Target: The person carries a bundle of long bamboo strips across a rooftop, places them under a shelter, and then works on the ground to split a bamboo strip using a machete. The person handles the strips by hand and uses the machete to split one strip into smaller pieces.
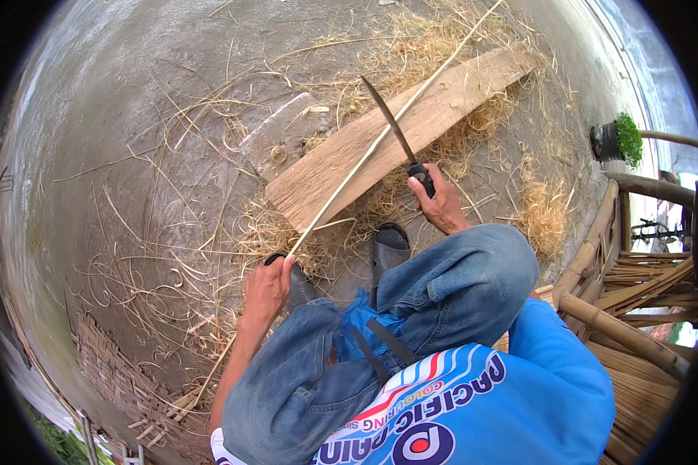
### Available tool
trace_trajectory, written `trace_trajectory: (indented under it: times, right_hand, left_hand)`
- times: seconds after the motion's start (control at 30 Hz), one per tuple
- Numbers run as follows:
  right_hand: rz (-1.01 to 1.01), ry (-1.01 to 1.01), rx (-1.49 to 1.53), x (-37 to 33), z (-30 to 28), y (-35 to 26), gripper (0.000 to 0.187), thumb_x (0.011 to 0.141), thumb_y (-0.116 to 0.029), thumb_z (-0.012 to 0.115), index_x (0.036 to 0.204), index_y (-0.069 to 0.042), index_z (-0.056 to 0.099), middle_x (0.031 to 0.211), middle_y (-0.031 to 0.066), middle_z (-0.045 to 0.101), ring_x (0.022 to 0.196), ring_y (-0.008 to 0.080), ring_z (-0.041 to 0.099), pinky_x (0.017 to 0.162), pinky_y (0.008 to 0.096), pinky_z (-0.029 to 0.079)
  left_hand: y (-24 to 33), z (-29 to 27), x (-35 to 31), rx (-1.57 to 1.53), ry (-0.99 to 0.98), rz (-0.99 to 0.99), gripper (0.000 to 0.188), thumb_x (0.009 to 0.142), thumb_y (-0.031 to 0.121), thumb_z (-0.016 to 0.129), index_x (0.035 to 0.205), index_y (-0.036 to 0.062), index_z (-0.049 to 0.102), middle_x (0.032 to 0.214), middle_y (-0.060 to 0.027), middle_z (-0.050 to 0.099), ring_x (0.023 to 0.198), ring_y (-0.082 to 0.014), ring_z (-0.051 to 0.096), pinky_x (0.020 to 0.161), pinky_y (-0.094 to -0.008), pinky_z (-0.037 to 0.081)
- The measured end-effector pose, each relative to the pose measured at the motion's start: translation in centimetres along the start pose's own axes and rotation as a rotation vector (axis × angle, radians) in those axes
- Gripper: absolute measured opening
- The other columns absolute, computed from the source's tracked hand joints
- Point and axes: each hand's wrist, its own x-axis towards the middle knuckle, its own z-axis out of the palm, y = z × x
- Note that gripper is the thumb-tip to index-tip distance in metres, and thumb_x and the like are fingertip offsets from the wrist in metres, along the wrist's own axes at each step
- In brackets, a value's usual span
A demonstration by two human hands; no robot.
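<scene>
My left hand (268, 285) is closed on the near end of a long, thin, pale strip that looks like bamboo (347, 177). The strip runs away to the upper right, lying across a wooden board (442, 105) on the ground. In my right hand (440, 203) is a knife (396, 130) with a black handle and a long dark blade. Its blade points up and to the left, over the board, and crosses the strip in this view. Whether the edge touches the strip I cannot tell.
Curly shavings (547, 209) and thin offcuts lie about the board and across the concrete floor (163, 101). A flat slab (281, 132) rests behind the board. A bamboo bench (644, 333) stands on the right, a potted plant (616, 141) beyond it. At lower left lies a woven mat (128, 360).
</scene>
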Motion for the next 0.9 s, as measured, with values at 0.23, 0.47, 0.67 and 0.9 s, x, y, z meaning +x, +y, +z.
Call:
trace_trajectory:
  times: [0.23,0.47,0.67,0.9]
  right_hand:
    - [-0.211,0.047,-0.164,-1.8,1.4,-0.9,0.036,0.099,-0.034,0.059,0.120,-0.006,0.053,0.086,0.0209,0.066,0.076,0.0377,0.067,0.067,0.0440,0.051]
    - [-0.059,-0.038,-0.136,-1.9,1.8,0.3,0.038,0.098,-0.037,0.061,0.118,-0.006,0.054,0.082,0.0201,0.065,0.073,0.0338,0.066,0.066,0.0416,0.051]
    - [-0.474,0.212,0.315,-3.8,-0.3,-4.6,0.039,0.096,-0.031,0.065,0.118,-0.002,0.053,0.083,0.0156,0.065,0.071,0.0253,0.064,0.065,0.0369,0.052]
    - [-0.010,-0.125,-0.089,-1.1,3.2,3.5,0.039,0.099,-0.043,0.058,0.104,-0.005,0.052,0.074,0.0114,0.062,0.066,0.0212,0.066,0.057,0.0373,0.052]
  left_hand:
    - [1.6,2.3,-0.8,0.148,0.060,0.095,0.040,0.103,0.034,0.048,0.079,0.0036,0.056,0.061,-0.0203,0.061,0.056,-0.0410,0.062,0.053,-0.0530,0.047]
    - [1.8,3.3,-1.1,0.179,0.102,0.099,0.039,0.104,0.033,0.047,0.079,0.0035,0.055,0.062,-0.0226,0.062,0.057,-0.0424,0.063,0.051,-0.0533,0.047]
    - [1.7,3.5,-1.2,0.182,0.113,0.091,0.039,0.103,0.033,0.048,0.078,0.0035,0.055,0.062,-0.0226,0.061,0.057,-0.0429,0.062,0.051,-0.0533,0.046]
    - [1.4,3.8,-0.6,0.165,0.164,0.101,0.040,0.103,0.034,0.048,0.079,0.0026,0.057,0.063,-0.0229,0.061,0.059,-0.0440,0.061,0.052,-0.0531,0.045]
